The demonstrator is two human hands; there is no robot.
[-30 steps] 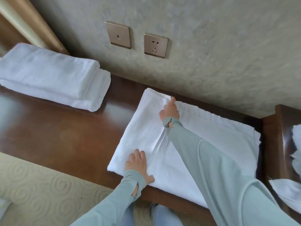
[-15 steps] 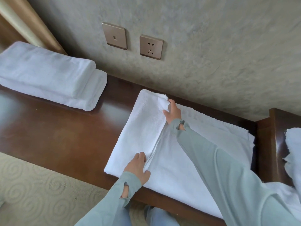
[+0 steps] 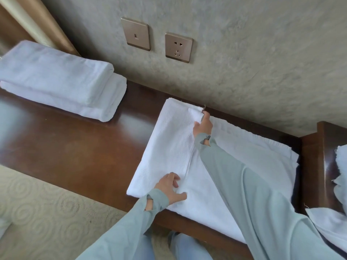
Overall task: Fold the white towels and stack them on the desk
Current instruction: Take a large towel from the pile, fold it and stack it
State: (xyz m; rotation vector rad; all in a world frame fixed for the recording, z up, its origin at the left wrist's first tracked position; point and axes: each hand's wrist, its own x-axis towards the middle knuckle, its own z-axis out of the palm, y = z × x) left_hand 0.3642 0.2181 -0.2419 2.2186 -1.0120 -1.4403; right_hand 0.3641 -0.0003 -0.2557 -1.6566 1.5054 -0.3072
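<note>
Towel being folded (image 3: 169,147) lies flat on the dark wooden table (image 3: 78,152), far edge against the wall, near edge close to the table's front lip. One flap is already turned over onto the left part.

Right hand (image 3: 202,126) pinches the far corner of that flap, fingers curled round a small bunched lump of cloth. Left hand (image 3: 171,188) rests on the near end of the flap; fingers part spread, thumb out. Whether it pinches the edge or only presses it, cannot tell.

Risks, as judged:
- Far corner is bunched, not flat. If laid down like that, the fold will probably carry a lump and the stack would sit uneven.
- The two hands hold opposite ends of one edge; an uneven pull could skew the flap and misalign the edges.
- Near edge sits close to the table's lip; a tug toward the body might drag the towel over it.

Counts:
- Folded towels in stack (image 3: 56,79), left end of table: two, one on the other.
- Towel in work: one.
- More white cloth (image 3: 338,218) at right edge of view; number unclear.
- Wall plates (image 3: 135,36): two.
- Hands: two.
</note>
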